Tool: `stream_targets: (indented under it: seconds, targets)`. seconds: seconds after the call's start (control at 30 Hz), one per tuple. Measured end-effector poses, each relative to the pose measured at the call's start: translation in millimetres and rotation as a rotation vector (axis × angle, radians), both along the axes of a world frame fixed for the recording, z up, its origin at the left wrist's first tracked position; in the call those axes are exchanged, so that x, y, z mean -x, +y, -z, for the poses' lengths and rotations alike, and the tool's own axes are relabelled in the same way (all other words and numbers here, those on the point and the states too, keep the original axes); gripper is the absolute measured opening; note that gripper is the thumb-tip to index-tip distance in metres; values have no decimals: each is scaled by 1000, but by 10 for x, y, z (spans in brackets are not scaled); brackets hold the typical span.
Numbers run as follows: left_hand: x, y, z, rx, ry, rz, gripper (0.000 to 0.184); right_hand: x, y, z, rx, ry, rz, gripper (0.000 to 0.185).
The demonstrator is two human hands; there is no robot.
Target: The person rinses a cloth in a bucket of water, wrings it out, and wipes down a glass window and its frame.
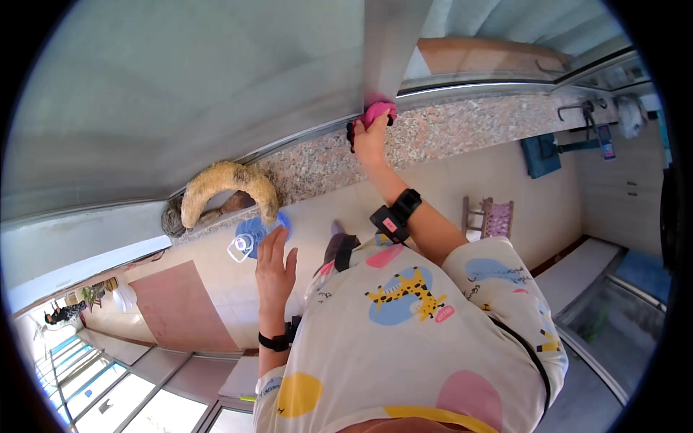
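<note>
1. While your right hand (pixel 371 138) grips the pink cloth (pixel 380 112), fingers folded over it, the cloth lies just beyond your palm, at the back edge of the granite windowsill (pixel 462 123), by the window frame (pixel 390 58); bunched, it shows no clear long axis;
2. Your left hand (pixel 274 265) is farther off, thumb apart, nothing visible in its grasp; it hangs off the windowsill's front edge, near the crescent-shaped tan object (pixel 224 179) and blue plastic jug (pixel 253 229).
</note>
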State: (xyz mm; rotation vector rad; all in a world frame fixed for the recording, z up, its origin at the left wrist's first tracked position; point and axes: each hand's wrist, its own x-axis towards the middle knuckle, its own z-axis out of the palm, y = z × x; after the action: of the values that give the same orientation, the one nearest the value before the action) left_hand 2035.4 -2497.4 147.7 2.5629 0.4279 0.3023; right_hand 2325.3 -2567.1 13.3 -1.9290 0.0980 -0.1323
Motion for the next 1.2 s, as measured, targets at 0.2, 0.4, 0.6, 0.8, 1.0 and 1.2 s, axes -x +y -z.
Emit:
stream_targets:
  seconds: [0.2,0.4,0.6,0.8,1.0,1.2]
  targets:
    - [100,81,103,12,38,-41,43,87,-228,-358,-521,472,-300,54]
    - [117,154,74,27,66,-51,44,246,244,-314,-1017,587,-234,27]
    - [224,272,85,6,36,-63,46,604,939,-369,-1099,775,-258,34]
    - [250,359,194,-11,11,-45,46,587,1022,-336,-1225,885,-128,27]
    - [-65,283,107,-23,31,36,44,-174,-190,-240,-1264,747,-136,27]
    - [-687,44,-66,-72,-8,157,44,-707,-1614,-370,-1247,287,-188,47]
